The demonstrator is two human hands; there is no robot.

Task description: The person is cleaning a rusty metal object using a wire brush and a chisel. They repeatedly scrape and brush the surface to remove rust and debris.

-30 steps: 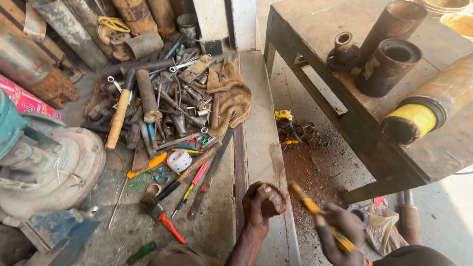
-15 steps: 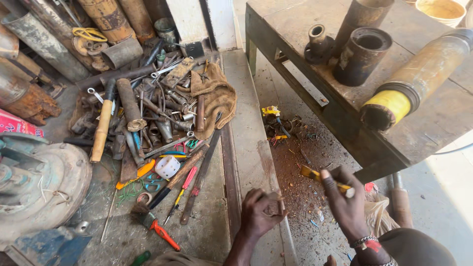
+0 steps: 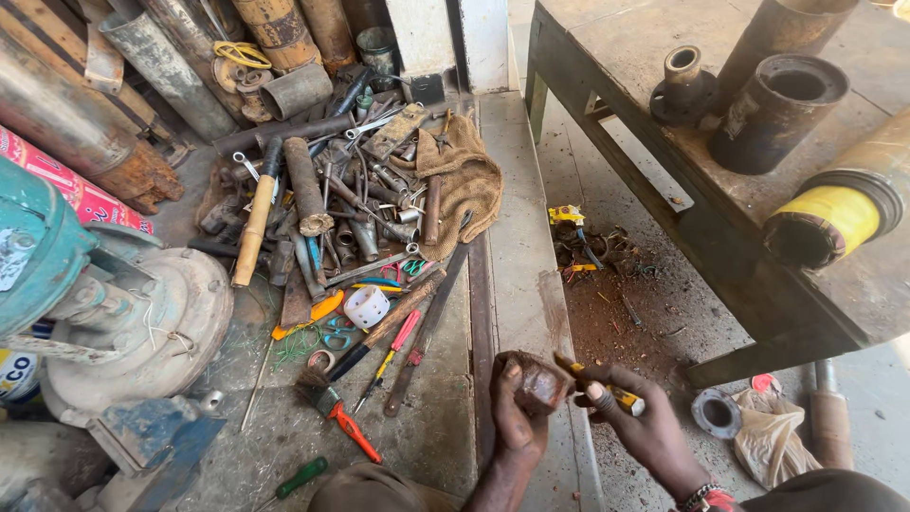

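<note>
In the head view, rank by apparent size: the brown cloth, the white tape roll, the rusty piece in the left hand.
1. brown cloth, clearly largest.
2. rusty piece in the left hand.
3. white tape roll.
The last two look close, and the piece is nearer the camera, so that order is unsure.

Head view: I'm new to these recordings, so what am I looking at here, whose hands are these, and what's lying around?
The camera sits on a person's head and looks down at their own two bare hands. The left hand grips a small rusty brown lump. The right hand holds a yellow-handled tool with its tip at the lump. On the concrete floor lies a heap of tools: a wooden-handled hammer, a red-handled brush, a tan cloth. At right, a metal table carries dark pipe sections.
</note>
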